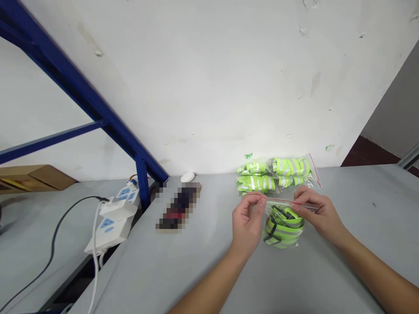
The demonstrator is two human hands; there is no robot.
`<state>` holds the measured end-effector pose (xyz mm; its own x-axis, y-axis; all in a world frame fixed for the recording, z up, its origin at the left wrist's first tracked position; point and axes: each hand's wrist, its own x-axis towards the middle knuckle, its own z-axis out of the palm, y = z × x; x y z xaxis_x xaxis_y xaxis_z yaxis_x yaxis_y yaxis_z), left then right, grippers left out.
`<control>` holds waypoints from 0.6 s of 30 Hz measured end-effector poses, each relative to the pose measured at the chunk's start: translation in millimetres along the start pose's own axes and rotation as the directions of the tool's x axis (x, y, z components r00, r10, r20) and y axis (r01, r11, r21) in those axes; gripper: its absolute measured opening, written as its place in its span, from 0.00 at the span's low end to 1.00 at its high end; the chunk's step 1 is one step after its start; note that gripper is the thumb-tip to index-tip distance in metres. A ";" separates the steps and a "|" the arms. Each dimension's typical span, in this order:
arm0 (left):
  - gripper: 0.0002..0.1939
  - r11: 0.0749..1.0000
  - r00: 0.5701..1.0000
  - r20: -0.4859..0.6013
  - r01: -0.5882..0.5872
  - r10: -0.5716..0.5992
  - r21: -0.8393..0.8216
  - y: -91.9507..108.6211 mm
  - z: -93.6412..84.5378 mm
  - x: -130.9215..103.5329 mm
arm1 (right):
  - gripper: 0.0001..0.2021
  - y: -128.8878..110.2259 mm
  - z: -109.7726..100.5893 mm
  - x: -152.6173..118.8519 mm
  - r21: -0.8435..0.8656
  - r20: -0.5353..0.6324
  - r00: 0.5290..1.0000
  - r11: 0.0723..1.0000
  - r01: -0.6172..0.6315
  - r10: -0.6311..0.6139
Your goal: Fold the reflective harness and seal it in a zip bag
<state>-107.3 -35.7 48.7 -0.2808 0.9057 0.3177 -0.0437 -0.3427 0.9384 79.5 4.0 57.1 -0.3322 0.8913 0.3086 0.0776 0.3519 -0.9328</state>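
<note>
Between my hands is a clear zip-lock bag (284, 226) with a red seal strip along its top. Inside it lies a rolled neon-yellow reflective strap with grey bands and black loops or buckles. My left hand (248, 220) pinches the left corner of the bag's top edge between thumb and fingers. Farther right along the same strip, my right hand (319, 213) grips the edge, thumb on the near side. Just beyond them, several similar bagged neon straps (257, 183) lie in a group against the wall.
A grey table (209, 261) meets a white wall (229, 87). At left stand a blue metal frame (142, 183) and white power strips (113, 226) with cables. A white oval object (187, 177) and a pixelated dark item (179, 207) lie left of centre. A cardboard box (39, 176) sits far left.
</note>
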 end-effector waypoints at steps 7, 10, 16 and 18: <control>0.11 1.000 0.998 0.065 0.004 -0.006 0.030 -1.0 -3.0 3.2 | 0.08 1.0 -1.9 1.9 -0.020 -0.015 1.000 1.000 0.020 -0.020; 0.13 1.000 0.983 0.182 0.017 -0.021 0.023 -1.5 -3.5 3.9 | 0.05 0.2 -1.4 2.1 -0.014 -0.008 0.999 0.999 0.040 -0.040; 0.10 0.997 0.955 0.289 0.074 -0.066 -0.015 4.5 4.6 -2.5 | 0.04 -8.1 7.0 -1.8 -0.022 0.007 0.998 0.997 0.069 -0.069; 0.08 0.998 0.959 0.279 0.060 -0.057 0.000 6.4 6.7 -3.1 | 0.04 -10.9 9.4 -3.1 -0.015 0.005 0.997 0.997 0.075 -0.075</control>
<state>-100.3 -39.0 54.7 0.0005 0.9574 0.2887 -0.0603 -0.2882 0.9557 70.9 -5.3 64.5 -0.3423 0.8609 0.3764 0.0668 0.4218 -0.9042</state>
